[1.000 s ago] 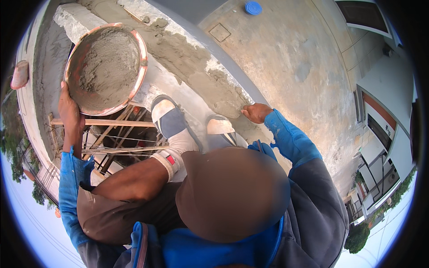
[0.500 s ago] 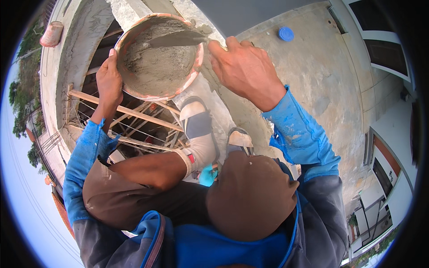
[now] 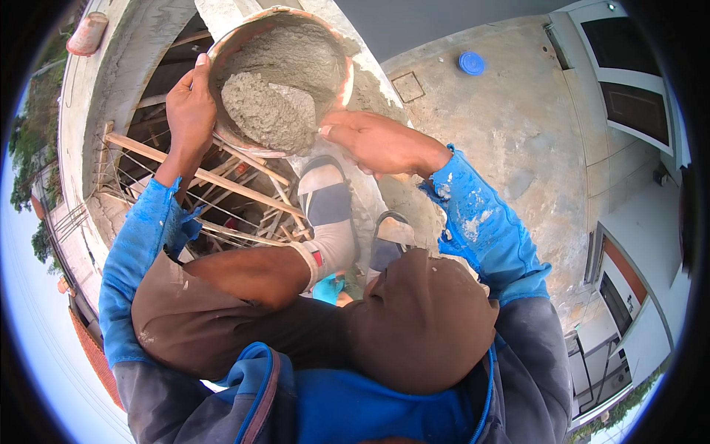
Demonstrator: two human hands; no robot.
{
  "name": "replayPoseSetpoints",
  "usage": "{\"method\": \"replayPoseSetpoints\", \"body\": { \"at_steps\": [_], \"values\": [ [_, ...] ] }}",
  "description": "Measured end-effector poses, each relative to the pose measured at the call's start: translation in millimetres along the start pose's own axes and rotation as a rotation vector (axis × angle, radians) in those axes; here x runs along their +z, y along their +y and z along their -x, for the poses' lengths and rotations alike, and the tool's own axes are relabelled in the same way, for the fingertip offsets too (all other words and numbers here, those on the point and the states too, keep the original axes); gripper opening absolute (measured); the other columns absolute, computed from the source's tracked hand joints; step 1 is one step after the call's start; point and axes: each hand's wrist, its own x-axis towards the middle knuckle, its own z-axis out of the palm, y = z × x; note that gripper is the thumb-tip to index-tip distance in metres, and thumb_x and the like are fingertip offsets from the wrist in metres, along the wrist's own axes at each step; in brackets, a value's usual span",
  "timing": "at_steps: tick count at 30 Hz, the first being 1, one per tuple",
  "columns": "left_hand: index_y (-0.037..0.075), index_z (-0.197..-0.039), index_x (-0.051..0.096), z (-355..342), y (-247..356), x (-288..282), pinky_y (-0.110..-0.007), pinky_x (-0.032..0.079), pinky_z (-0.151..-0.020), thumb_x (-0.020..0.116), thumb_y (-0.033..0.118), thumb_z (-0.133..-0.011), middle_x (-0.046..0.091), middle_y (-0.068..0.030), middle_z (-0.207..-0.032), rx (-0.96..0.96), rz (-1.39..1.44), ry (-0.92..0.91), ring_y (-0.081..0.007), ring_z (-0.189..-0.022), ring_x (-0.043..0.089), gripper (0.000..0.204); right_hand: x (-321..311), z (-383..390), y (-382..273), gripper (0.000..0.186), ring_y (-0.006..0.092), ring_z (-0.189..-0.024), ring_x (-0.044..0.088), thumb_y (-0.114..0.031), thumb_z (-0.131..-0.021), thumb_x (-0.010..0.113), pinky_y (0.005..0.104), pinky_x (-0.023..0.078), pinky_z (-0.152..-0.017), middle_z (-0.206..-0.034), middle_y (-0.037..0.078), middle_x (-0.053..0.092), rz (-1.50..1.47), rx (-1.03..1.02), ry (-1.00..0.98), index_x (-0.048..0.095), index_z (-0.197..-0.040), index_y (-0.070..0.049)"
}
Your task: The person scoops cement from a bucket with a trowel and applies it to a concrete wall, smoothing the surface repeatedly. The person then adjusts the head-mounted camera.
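Mortar [image 3: 307, 52] is sitting in a round bowl [image 3: 346, 87], which is showing ahead of the shoes [image 3: 329, 200]; cannot tell whether the ledge is supporting it. A thick lump [image 3: 255, 111] is bulging toward the bowl's near side. Change over the last half second: the trowel blade, bare above the mortar in the earlier view, is no longer showing. Reading: the lump is probably covering it, so the trowel is likely carrying a load. Right hand [image 3: 381, 142] is curling closed beside the near-right rim, presumably gripping the handle, which the fingers are hiding. Left hand [image 3: 191, 107] is clasping the left rim. Outward: wooden poles [image 3: 222, 189] are crossing an opening at left; a blue lid [image 3: 471, 63] is lying well apart at right.
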Motion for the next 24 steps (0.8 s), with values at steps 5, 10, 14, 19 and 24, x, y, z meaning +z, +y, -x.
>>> {"method": "replayPoseSetpoints", "body": {
  "at_steps": [5, 10, 14, 19, 24],
  "values": [
    [-0.004, -0.121, 0.075, -8.6, -12.8, -10.9, -0.031, 0.058, -0.067, 0.061, 0.043, -0.112, 0.075, -0.0062, -0.096, -0.054, 0.13, -0.011, -0.0124, -0.077, 0.068, 0.049, -8.0, 71.0, 16.2, 0.035, 0.0474, -0.092, 0.068, -0.031, -0.114, 0.043, 0.0541, 0.051, -0.078, -0.101, 0.028, 0.068, 0.079, 0.148, 0.393, 0.06, -0.12, -0.001],
    [-0.004, -0.122, 0.074, -12.3, -19.3, -12.5, -0.032, 0.059, -0.07, 0.063, 0.045, -0.111, 0.076, -0.0083, -0.102, -0.052, 0.205, 0.008, -0.0138, -0.081, 0.069, 0.051, 40.4, 60.0, 115.7, 0.031, 0.0525, -0.088, 0.068, -0.028, -0.111, 0.055, 0.0578, 0.051, -0.078, -0.094, 0.031, 0.07, 0.168, 0.226, 0.829, 0.056, -0.124, 0.0],
    [-0.005, -0.124, 0.074, -11.4, -17.8, -13.2, -0.032, 0.059, -0.076, 0.063, 0.045, -0.111, 0.076, -0.0093, -0.107, -0.06, 0.183, 0.023, -0.0142, -0.088, 0.07, 0.053, 105.7, 2.3, 206.2, 0.033, 0.054, -0.091, 0.068, -0.028, -0.109, 0.057, 0.0614, 0.052, -0.08, -0.098, 0.031, 0.07, 0.293, 0.252, 0.881, 0.053, -0.125, 0.001],
    [-0.006, -0.127, 0.072, -6.3, -14.6, -15.5, -0.034, 0.058, -0.084, 0.063, 0.047, -0.111, 0.075, -0.0109, -0.113, -0.086, 0.168, 0.02, -0.0157, -0.095, 0.069, 0.056, 130.3, -5.7, 237.5, 0.034, 0.0554, -0.096, 0.068, -0.03, -0.11, 0.054, 0.0627, 0.053, -0.087, -0.099, 0.034, 0.07, 0.169, 0.316, 0.747, 0.053, -0.124, 0.001],
    [-0.006, -0.128, 0.07, -7.7, -17.6, -15.4, -0.036, 0.058, -0.085, 0.063, 0.048, -0.11, 0.073, -0.0116, -0.114, -0.112, 0.201, 0.048, -0.0168, -0.096, 0.068, 0.058, 114.0, 4.8, 236.4, 0.041, 0.0571, -0.102, 0.068, -0.038, -0.114, 0.043, 0.0634, 0.052, -0.092, -0.106, 0.037, 0.071, 0.13, 0.426, 0.415, 0.055, -0.124, 0.001]
  ]
}}
